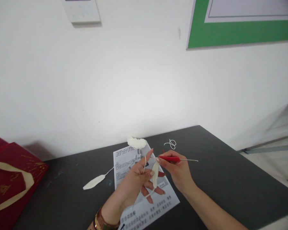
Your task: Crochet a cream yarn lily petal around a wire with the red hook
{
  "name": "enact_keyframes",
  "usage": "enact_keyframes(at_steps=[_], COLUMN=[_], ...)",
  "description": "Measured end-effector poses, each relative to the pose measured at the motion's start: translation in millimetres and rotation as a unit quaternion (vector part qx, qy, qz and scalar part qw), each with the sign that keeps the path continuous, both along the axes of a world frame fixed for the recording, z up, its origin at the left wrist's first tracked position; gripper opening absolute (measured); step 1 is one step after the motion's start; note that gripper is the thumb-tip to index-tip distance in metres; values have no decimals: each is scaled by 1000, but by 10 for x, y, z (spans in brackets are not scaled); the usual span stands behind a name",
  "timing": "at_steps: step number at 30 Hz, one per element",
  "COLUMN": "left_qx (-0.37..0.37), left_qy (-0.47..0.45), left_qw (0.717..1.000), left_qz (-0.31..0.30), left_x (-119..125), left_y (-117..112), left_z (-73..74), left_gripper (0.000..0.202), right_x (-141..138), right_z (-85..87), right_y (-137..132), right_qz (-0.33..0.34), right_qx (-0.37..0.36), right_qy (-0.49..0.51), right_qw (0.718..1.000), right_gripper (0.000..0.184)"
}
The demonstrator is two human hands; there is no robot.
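White leaf-shaped yarn piece (155, 174) seems light and soft; left grip (138, 176) suitably pinches its edge, right grip (179, 171) beside clasps red-handled hook (170, 158).

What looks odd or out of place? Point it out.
Nothing looks spilled. A brownish smudge stands out on the pale wall, left of the green-bordered board. A small white string lies curled by itself on the dark table, beyond the right hand, like a stray scrap.
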State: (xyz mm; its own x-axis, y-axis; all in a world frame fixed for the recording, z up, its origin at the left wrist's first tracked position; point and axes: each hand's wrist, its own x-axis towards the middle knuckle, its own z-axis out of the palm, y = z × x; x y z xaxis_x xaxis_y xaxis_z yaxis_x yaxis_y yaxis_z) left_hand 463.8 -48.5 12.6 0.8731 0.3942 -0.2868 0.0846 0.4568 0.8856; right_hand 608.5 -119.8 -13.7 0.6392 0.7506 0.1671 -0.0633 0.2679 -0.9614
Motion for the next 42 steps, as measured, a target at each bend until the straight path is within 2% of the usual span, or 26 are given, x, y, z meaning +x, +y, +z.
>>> enact_keyframes(at_steps=[5, 10, 12, 14, 18, 22, 27, 32, 38, 42], left_qx=[-11, -9, 30, 69, 104, 156, 175, 140, 121, 144], left_qy=[5, -33, -41, -47, -47, -23, 5, 1, -4, 4], left_qw=[1000, 997, 998, 996, 990, 979, 978, 983, 983, 978], left_qz=[1, -64, -37, 17, 79, 129, 118, 121, 138, 150], left_x=[-87, -109, -63, 22, 220, 296, 234, 159, 152, 135], left_y=[17, 115, 150, 147, 34, -51, 34, 139, 115, 121], left_z=[39, 91, 124, 150, 145, 76, 8, 73, 118, 97], left_gripper=[84, 89, 76, 63, 83, 86, 79, 70, 77, 79], right_x=[10, 14, 6, -6, -25, -28, -20, -36, -67, -55], right_z=[-56, -40, -24, -9, 13, 1, -22, 37, 70, 65], right_y=[3, 4, 1, -5, -19, -26, -28, -25, -25, -26], right_qz=[16, 10, 8, 13, 1, -16, 16, 70, 33, 61], right_qx=[10, 21, 21, 20, 28, 40, 47, 52, 35, 7], right_qy=[14, 10, 12, 18, 16, 17, 46, 80, 24, 35], right_qw=[1000, 1000, 1000, 1000, 999, 999, 998, 993, 999, 997], right_gripper=[14, 13, 14, 14, 13, 12, 11, 11, 13, 13])
